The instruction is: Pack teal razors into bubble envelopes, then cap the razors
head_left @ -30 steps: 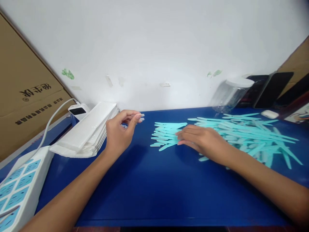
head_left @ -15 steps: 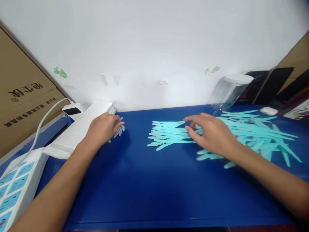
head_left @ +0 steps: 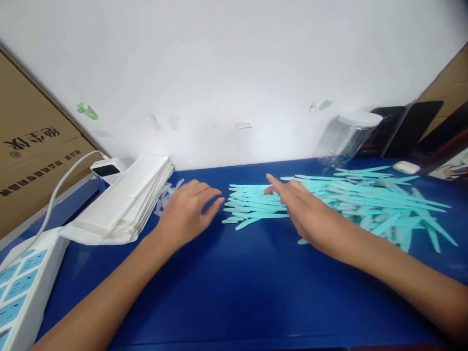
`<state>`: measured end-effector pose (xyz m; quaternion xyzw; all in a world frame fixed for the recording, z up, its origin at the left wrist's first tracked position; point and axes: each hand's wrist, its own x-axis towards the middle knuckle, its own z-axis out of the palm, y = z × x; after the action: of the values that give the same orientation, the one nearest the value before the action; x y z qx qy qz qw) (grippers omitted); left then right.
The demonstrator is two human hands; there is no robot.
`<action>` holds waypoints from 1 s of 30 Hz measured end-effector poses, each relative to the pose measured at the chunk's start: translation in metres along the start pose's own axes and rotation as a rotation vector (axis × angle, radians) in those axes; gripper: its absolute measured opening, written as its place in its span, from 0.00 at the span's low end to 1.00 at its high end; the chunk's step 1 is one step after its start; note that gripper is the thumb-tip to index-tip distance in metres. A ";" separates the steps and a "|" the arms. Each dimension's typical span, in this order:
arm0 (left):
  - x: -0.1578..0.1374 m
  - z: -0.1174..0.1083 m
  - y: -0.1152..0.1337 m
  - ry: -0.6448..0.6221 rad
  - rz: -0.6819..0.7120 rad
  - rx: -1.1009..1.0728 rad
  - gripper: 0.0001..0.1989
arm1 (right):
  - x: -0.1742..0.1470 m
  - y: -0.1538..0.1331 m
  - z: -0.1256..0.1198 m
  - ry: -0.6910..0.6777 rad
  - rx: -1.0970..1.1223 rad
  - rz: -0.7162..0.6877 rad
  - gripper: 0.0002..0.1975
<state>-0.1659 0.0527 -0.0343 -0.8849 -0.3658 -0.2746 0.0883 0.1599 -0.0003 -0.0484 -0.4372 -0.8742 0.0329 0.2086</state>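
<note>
A small bunch of turquoise sticks (head_left: 250, 202) lies on the blue tabletop (head_left: 237, 287), its sticks running roughly side by side. Just left of the bunch, the left hand (head_left: 190, 209) has its thumb and forefinger parted, with nothing visible between them. The right hand (head_left: 309, 212) is at the bunch's right end, forefinger stretched out above it; its underside is hidden, so whether it grips any sticks cannot be told. Right of the bunch spreads a larger, tangled pile of similar sticks (head_left: 380, 197). Left of the bunch, past the left hand, are small translucent pieces (head_left: 166, 191), then layered white packets (head_left: 120, 200), and farthest left a power strip (head_left: 54, 268). Beyond the bunch and to its right, a clear jar (head_left: 341, 144) with a white lid leans towards the right.
</note>
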 end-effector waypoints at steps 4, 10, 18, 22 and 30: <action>0.000 0.006 0.039 0.098 0.133 -0.248 0.11 | 0.005 -0.005 0.002 0.064 -0.041 -0.077 0.30; 0.000 0.002 0.056 0.128 0.076 -0.411 0.11 | 0.015 -0.019 -0.003 0.106 -0.023 -0.185 0.18; 0.000 -0.001 0.047 0.082 -0.019 -0.436 0.04 | 0.016 -0.020 -0.002 0.065 0.088 -0.151 0.14; 0.005 -0.012 0.030 0.043 -0.106 -0.385 0.09 | 0.017 -0.005 -0.002 0.046 0.090 -0.097 0.12; 0.005 -0.032 -0.033 -0.226 -0.247 0.166 0.16 | 0.027 0.025 0.014 0.120 0.034 -0.136 0.12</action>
<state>-0.1993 0.0683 -0.0066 -0.8482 -0.5005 -0.1512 0.0848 0.1595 0.0377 -0.0582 -0.3742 -0.8872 0.0074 0.2698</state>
